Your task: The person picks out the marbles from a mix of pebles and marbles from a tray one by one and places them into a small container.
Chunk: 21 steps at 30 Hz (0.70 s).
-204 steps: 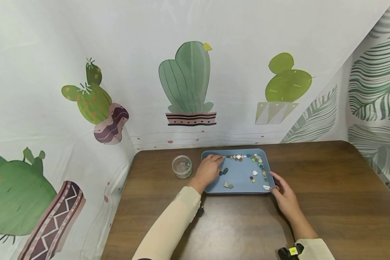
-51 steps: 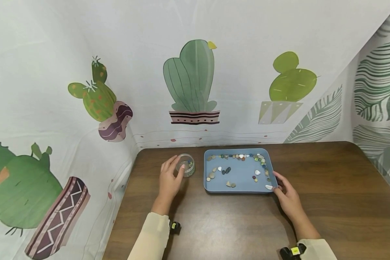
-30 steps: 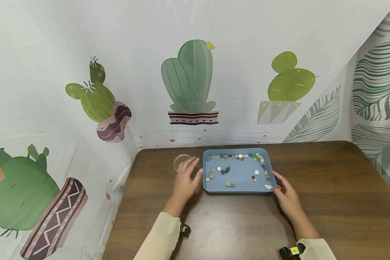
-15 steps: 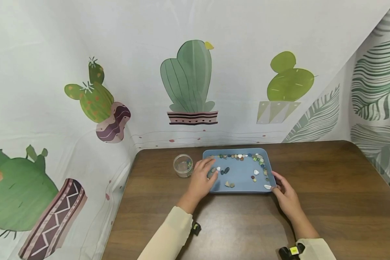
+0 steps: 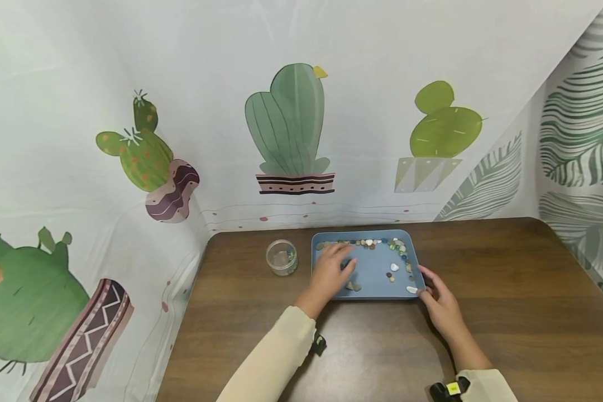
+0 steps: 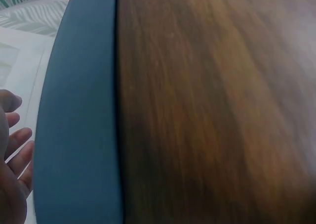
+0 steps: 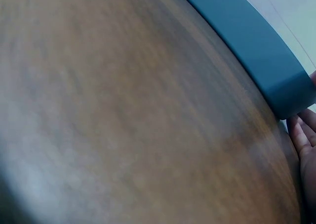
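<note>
A shallow blue tray [image 5: 374, 276] lies on the table, with small pebbles lined along its back and right sides. Over its left part hovers my left hand [image 5: 328, 272], fingers loosely extended and thumb apart, covering the dark pebbles there. The left wrist view shows the fingers of that hand [image 6: 17, 157] spread beyond the tray wall [image 6: 79, 110]; I see nothing held. My right hand [image 5: 441, 304] grips the tray's front right corner, its thumb near a white pebble [image 5: 412, 290]. In the right wrist view, its fingers [image 7: 298, 135] touch the tray's corner.
A clear round jar [image 5: 281, 258] with a few coloured pebbles inside stands left of the tray. The brown wooden table [image 5: 377, 340] reaches back to a white cloth [image 5: 367, 128] printed with cacti.
The left hand has moved from beside the jar rightward across the tray's left edge, now above the pebbles near its left middle. My right hand stays at the tray's corner.
</note>
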Tool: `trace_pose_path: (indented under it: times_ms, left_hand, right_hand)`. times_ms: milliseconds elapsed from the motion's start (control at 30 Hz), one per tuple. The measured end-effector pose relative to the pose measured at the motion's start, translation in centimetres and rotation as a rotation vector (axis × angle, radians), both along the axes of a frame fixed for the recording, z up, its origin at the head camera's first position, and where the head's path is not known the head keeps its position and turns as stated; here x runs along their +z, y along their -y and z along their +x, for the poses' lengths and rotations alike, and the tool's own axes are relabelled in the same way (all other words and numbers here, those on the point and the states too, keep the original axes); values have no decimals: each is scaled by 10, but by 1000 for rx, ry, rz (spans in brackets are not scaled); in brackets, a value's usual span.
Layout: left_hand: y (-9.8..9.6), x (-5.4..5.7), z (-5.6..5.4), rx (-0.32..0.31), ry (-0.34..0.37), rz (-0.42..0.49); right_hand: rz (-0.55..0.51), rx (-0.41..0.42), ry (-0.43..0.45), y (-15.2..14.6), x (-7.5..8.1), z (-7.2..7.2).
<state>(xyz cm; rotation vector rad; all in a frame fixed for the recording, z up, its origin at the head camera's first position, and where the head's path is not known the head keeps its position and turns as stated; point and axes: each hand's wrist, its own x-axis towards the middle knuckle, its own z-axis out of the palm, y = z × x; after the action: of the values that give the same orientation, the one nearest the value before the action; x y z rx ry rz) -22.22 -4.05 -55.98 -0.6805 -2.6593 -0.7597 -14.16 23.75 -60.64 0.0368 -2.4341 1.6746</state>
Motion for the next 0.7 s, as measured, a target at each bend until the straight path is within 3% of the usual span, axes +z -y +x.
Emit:
trace_pose_path:
  times_ms: [200,533,700]
  left_hand:
    - [-16,-5,-7,19,-20,-28]
    - [-42,-12,-21,67,36,-132]
    - [-50,-11,-26,76,75,-172]
  right_hand:
    - [-1,1,-4,0,-1,0]
    - [-7,5,0,0,-2,-1]
    - [-15,4,-14,1,-3,-1]
